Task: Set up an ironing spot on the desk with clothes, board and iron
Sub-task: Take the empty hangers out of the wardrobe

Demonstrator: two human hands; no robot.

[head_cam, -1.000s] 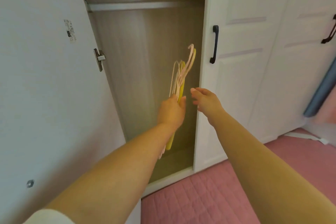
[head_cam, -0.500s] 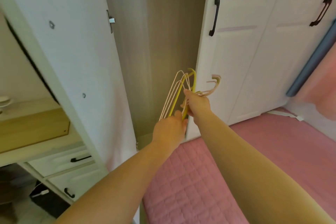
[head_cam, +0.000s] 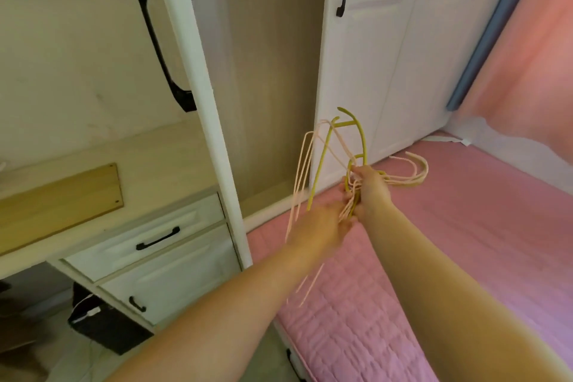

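A bundle of thin pale pink hangers [head_cam: 302, 170] and one yellow hanger [head_cam: 322, 158] is held over the edge of the pink bed, in front of the open wardrobe [head_cam: 266, 71]. My right hand [head_cam: 372, 186] grips the bundle near the hooks, which stick out to the right. My left hand [head_cam: 322, 223] holds the lower part of the same bundle, just below and left of the right hand. The hangers' bottom bars trail down past my left forearm. No clothes, board or iron are in view.
The open wardrobe door [head_cam: 192, 71] stands edge-on at left centre. A desk [head_cam: 102, 146] with a wooden board [head_cam: 59, 195] and two drawers [head_cam: 148, 242] lies to the left. The pink quilted bed [head_cam: 434, 242] fills the right. A dark box [head_cam: 102, 326] sits under the desk.
The bundle of hangers has come out of the wardrobe and down toward the bed. My right hand reached in and took hold near the hooks. The view has swung down and left.
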